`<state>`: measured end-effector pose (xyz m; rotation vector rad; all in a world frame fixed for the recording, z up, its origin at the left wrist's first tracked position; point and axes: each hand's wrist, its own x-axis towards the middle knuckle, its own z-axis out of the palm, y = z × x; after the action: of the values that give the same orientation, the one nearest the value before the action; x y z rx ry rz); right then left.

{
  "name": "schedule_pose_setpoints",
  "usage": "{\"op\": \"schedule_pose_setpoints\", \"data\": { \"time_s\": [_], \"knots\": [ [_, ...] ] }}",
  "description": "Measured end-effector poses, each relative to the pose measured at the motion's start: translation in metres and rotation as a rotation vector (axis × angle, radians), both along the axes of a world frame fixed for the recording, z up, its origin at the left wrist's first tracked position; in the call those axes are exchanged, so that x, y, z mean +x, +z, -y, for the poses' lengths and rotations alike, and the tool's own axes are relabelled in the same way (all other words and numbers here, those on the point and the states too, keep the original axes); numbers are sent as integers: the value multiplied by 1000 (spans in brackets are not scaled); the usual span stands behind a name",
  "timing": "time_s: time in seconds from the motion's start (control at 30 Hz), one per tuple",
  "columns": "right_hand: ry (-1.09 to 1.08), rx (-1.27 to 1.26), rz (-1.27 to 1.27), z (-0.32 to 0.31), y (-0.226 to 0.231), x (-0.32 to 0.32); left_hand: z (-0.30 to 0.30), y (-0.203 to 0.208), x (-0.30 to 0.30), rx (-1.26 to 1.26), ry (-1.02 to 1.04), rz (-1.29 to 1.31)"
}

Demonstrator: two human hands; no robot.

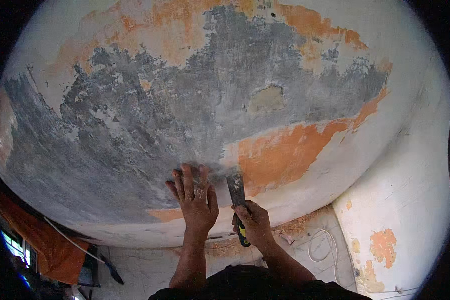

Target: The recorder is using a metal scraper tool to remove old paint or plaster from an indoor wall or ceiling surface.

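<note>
My left hand [194, 192] lies flat against the patchy wall [150, 110], fingers spread and dusted with pale powder, holding nothing. Beside it, my right hand [255, 222] is wrapped round the black and yellow handle of a scraper [236, 187]. The scraper's flat blade points up the wall, its tip at or close to the border of a grey area and an orange patch [280, 155]. Whether the edge touches the surface I cannot tell. Grey, orange and white layers show across the wall, with a beige patch [266, 100] above the blade.
At the lower right a white side wall [410, 210] has orange peeled spots. A pale cable [312, 250] lies looped on the tiled floor [140, 267]. An orange cloth [60, 255] hangs at the lower left, near a long thin pole [77, 245] and a bright window [15, 247].
</note>
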<state>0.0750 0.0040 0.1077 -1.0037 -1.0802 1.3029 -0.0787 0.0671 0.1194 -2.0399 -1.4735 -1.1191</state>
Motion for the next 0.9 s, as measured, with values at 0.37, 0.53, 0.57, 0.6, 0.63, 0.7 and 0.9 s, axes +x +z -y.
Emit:
{"op": "schedule_pose_setpoints", "data": {
  "time_s": [0.37,0.53,0.57,0.6,0.63,0.7,0.9],
  "knots": [
    [35,-92,-53,1,16,-1,5,1,2,-76,-74,4],
    [-31,-89,-2,1,-4,-1,5,0,2,-53,-95,54],
    [-36,-85,1,-2,2,0,4,2,1,-65,-117,64],
    [8,-75,-56,-3,13,1,8,1,0,-87,-128,74],
    [51,-65,-114,-1,20,1,10,1,1,-94,-123,76],
    [44,-58,-128,4,12,0,9,3,1,-83,-91,52],
    [55,-45,-52,-7,16,2,7,7,0,-94,-91,15]
  ]
}}
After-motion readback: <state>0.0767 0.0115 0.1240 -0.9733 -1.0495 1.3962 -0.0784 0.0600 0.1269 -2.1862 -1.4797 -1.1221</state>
